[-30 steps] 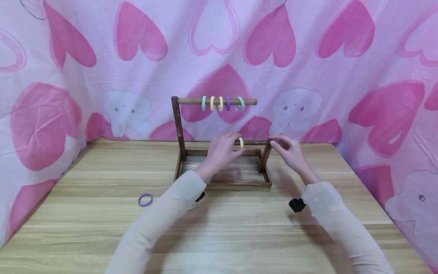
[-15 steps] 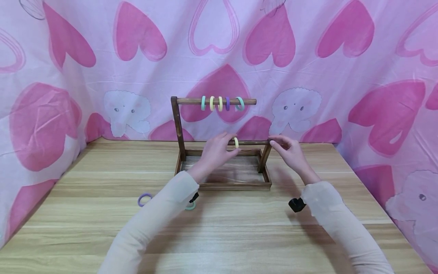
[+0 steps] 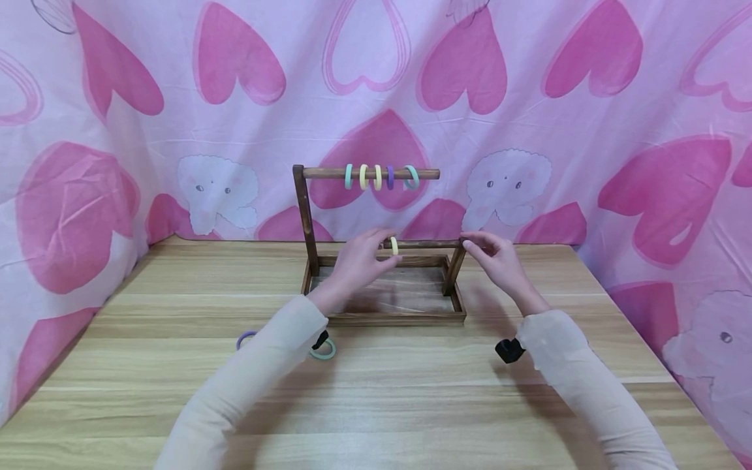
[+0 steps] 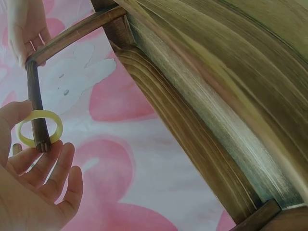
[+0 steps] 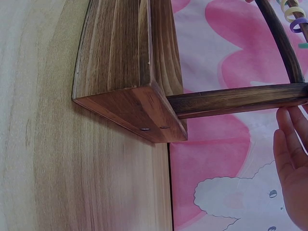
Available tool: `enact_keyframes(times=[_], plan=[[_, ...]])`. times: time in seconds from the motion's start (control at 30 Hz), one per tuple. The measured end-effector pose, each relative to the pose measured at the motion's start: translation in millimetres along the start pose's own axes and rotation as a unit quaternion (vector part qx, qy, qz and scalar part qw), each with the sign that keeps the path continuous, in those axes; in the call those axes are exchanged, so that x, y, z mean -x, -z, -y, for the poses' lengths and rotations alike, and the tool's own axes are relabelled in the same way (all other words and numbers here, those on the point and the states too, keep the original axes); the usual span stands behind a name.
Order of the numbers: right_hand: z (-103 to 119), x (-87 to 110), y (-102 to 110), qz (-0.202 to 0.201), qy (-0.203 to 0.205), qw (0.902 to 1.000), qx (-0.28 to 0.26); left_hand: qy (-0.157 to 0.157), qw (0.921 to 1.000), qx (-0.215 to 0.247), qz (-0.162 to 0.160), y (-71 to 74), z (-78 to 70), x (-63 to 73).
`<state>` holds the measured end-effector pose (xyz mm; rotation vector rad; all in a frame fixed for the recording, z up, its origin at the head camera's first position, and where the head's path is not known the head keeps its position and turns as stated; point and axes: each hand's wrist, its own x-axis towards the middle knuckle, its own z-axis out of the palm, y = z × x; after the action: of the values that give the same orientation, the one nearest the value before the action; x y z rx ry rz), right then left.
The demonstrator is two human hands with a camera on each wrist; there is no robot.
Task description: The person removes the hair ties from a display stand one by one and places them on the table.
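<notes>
A dark wooden rack (image 3: 303, 215) stands on the table, with an upper bar, a lower bar (image 3: 425, 245) and a tray base. My left hand (image 3: 357, 261) pinches a yellow ring (image 3: 394, 246) between thumb and fingers. In the left wrist view the yellow ring (image 4: 58, 126) encircles the lower bar close to its free end. At the bar's other end, my right hand (image 3: 496, 261) holds the top of the short post (image 3: 454, 271) with thumb and fingertips. Several green, yellow and purple rings hang on the upper bar (image 3: 329, 173).
A green ring (image 3: 323, 350) lies on the table (image 3: 399, 405) in front of the tray. Left of it is a purple ring (image 3: 245, 337), partly covered by the left sleeve. A pink heart-patterned cloth (image 3: 247, 137) hangs behind and along the sides.
My left hand has moved left along the lower bar with the yellow ring, toward the free end. More of the green ring on the table now shows. The right hand has stayed put.
</notes>
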<state>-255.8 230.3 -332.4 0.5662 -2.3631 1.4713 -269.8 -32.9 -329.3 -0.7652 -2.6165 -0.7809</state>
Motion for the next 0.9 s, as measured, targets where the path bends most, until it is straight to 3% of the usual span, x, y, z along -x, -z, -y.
enact_keyframes(times=[0.4,0.63,0.9], plan=[[0,-0.4,-1,-0.001,-0.001,1.0,0.008,0.03,0.9989,0.036,0.006,8.0,10.1,4.2],[1,0.0,0,-0.002,0.001,1.0,0.008,0.03,0.9982,0.051,-0.001,9.2,18.1,9.5],[1,0.1,0,0.001,-0.002,1.0,0.007,0.028,0.9942,0.104,0.006,8.3,26.3,19.2]])
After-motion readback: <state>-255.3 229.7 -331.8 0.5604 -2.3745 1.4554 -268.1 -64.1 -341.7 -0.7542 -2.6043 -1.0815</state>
